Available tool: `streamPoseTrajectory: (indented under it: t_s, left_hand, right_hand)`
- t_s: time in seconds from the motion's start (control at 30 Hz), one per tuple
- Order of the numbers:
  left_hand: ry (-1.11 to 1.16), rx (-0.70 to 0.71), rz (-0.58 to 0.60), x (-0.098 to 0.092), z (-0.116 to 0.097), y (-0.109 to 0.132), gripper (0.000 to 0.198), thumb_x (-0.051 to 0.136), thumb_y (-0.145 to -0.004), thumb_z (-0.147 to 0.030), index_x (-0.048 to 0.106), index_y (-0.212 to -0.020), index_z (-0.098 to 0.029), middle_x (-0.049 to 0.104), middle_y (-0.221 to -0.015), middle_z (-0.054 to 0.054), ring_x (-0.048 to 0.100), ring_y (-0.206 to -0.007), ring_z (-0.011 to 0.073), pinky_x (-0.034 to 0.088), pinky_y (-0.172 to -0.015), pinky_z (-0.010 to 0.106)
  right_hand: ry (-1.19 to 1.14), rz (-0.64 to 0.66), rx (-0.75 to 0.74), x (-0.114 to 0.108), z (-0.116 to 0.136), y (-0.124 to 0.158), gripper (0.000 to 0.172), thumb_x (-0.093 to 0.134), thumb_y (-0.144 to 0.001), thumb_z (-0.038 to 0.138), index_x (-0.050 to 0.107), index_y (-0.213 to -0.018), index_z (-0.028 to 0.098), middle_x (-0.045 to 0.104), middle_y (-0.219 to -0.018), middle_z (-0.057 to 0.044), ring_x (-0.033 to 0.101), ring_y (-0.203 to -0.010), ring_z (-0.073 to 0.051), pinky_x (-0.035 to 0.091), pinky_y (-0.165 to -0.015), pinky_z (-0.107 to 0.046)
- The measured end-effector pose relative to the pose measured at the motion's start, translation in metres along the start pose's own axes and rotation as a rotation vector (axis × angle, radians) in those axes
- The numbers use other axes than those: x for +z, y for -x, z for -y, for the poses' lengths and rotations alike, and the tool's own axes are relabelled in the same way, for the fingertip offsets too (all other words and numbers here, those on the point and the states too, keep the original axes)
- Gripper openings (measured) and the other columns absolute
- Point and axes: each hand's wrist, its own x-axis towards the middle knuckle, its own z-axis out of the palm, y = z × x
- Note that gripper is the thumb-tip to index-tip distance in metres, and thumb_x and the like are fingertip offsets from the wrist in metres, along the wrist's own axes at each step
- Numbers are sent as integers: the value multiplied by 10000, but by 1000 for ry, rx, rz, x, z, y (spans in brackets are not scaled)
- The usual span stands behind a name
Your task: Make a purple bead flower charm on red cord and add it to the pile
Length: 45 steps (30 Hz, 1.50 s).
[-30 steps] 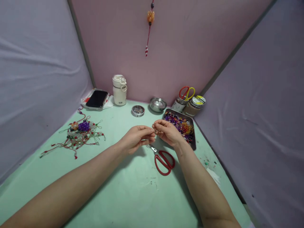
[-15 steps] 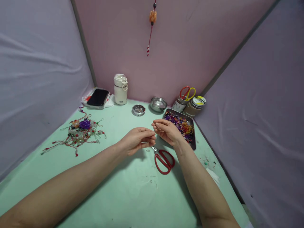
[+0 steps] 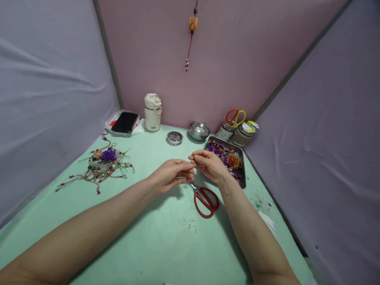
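Note:
My left hand (image 3: 175, 174) and my right hand (image 3: 208, 164) meet over the table's middle, thumbs and fingertips pinched close together. Something tiny sits between the fingertips, too small to name. Below them lie red-handled scissors (image 3: 206, 202), blades partly under my left fingers. Just behind my right hand is a dark tray (image 3: 244, 174) of mixed purple, red and yellow beads and cord. To the left, a tangled pile of beaded strings (image 3: 105, 164) rests on the table, with a purple bead cluster (image 3: 109, 154) on it.
Along the back stand a white bottle (image 3: 152, 113), a round tin of small pieces (image 3: 175, 137), a metal bowl (image 3: 199, 131), a jar (image 3: 225, 131) holding scissors and a lidded jar (image 3: 244, 134). A phone (image 3: 126, 122) lies back left. A beaded cord (image 3: 192, 24) hangs on the wall.
My right fingertips have dipped slightly and come nearer to my left fingertips. My left hand keeps nearly the same pose. The whole view has shifted a little.

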Motion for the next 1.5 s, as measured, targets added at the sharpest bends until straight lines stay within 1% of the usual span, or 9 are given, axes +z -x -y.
streamPoseTrajectory:
  t_s: [0.13,0.43,0.6,0.87,1.03,1.17,1.3,1.4,1.5]
  left_hand:
    - [-4,-2,0,0,0,0,169,760,-719,-255,670,-768,-121,681,-769,51,638,-665,108,553,-758,278]
    - [-5,-6,8,-1,2,-1,154,747,-735,-256,670,-763,-125,683,-776,54,641,-662,110,557,-766,290]
    - [-4,-7,0,-1,1,-1,139,735,-749,-244,669,-757,-122,676,-773,48,641,-663,106,557,-749,271]
    - [-2,-14,-13,0,1,0,141,740,-738,-240,666,-764,-123,675,-757,43,642,-647,108,551,-733,266]
    - [-56,11,-33,-2,2,-2,189,757,-712,-275,654,-757,-123,675,-764,41,640,-659,110,536,-726,268]
    - [-178,60,-78,-2,3,-3,211,739,-723,-312,652,-761,-124,680,-749,40,636,-667,112,529,-749,282]
    - [-294,176,-127,-1,5,-6,181,713,-727,-300,660,-743,-128,688,-738,36,635,-679,114,524,-781,296]
    - [-354,256,-138,-1,7,-8,175,700,-725,-302,666,-742,-131,692,-748,38,638,-685,124,525,-776,307]
    - [-382,303,-130,-3,9,-8,185,706,-716,-312,673,-752,-133,690,-744,37,647,-703,138,526,-793,324]
  right_hand:
    - [-5,-4,-2,2,1,1,245,846,-612,242,698,-793,168,740,-819,-28,645,-635,-84,523,-633,-201]
    - [-4,-9,4,0,-1,-1,227,835,-638,255,696,-796,172,737,-834,-29,628,-637,-78,519,-651,-212]
    - [-2,-3,10,1,-2,-1,223,837,-636,255,696,-788,174,738,-827,-28,626,-631,-80,518,-640,-213]
    - [-16,-3,12,1,-3,-1,220,837,-627,249,695,-774,167,727,-801,-24,613,-641,-77,488,-635,-209]
    - [14,9,14,0,-1,0,210,836,-625,243,695,-763,173,701,-776,0,583,-632,-66,446,-607,-200]
    - [46,20,18,0,1,2,217,846,-604,247,697,-741,171,645,-744,28,544,-629,-61,421,-616,-216]
    - [61,41,43,1,4,3,230,850,-591,255,695,-741,174,618,-728,27,530,-651,-75,396,-624,-235]
    - [68,53,56,0,5,4,223,843,-594,264,692,-733,176,598,-691,32,503,-625,-74,371,-602,-237]
    - [124,64,55,0,8,6,208,832,-603,261,692,-734,180,577,-668,41,472,-594,-66,345,-581,-233]
